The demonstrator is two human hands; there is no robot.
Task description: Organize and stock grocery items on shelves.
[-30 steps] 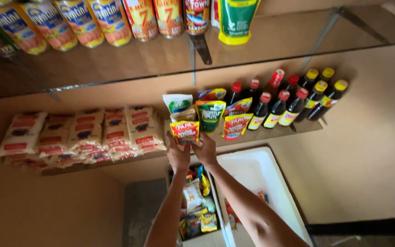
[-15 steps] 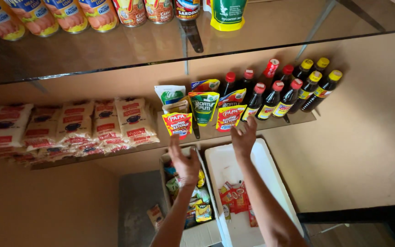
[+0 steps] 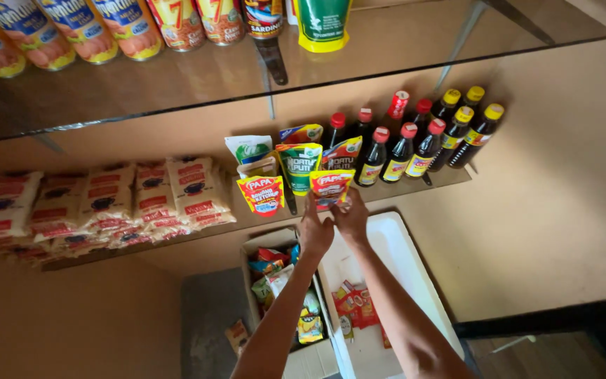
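Observation:
A red stand-up pouch (image 3: 330,187) sits at the front of the glass shelf (image 3: 401,193), and both my hands are raised to it. My right hand (image 3: 353,218) grips its lower right edge. My left hand (image 3: 315,230) pinches its lower left corner. A matching red pouch (image 3: 261,194) stands free just to the left. Behind them are a green pouch (image 3: 299,165) and a white-and-green pouch (image 3: 250,149).
Dark sauce bottles (image 3: 415,140) with red and yellow caps fill the shelf's right end; flat red-and-white packets (image 3: 106,200) lie at its left. Cans (image 3: 106,28) and a green pouch (image 3: 322,24) stand on the upper shelf. Below are a cardboard box (image 3: 317,358) of packets and a white tub (image 3: 405,260).
My hands let go of the left red pouch, dropped a little, then came up to the red pouch on its right. The view has shifted slightly left.

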